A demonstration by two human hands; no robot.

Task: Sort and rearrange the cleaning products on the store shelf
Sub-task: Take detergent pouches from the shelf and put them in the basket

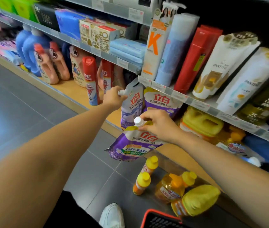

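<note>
**Three purple pouches, two of them in hand**

The left pouch [131, 104] is at the front edge of the bottom shelf [74, 91], just under the price rail. The left hand [114, 97] has its fingers curled round the white spout at the pouch's top corner. Whether the pouch's base rests on the shelf I cannot tell.

The right pouch [135, 143] hangs tilted over the floor [31, 112], in front of the shelf and nearer the camera. The right hand [158, 125] pinches its top edge in the fingers, just beside the white cap [138, 121].

A third pouch [162, 102] stands on the shelf between the two hands, close beside the left pouch.

Further left on the bottom shelf stand two red spray cans [91, 79] and then two pink bottles [46, 68]. To the right sits one yellow jug [202, 122].

On the floor below the right arm are two small orange bottles [142, 184] with yellow caps, both upright. Beside them is one amber jug [170, 188], with a third yellow cap behind it — its body is hidden. One big yellow-topped jug [197, 199] is nearest the camera.

A corner of a red basket [147, 216] and one white shoe [112, 216] show at the bottom edge. Up on the right shelf stand two white Pantene tubes [221, 66].
</note>
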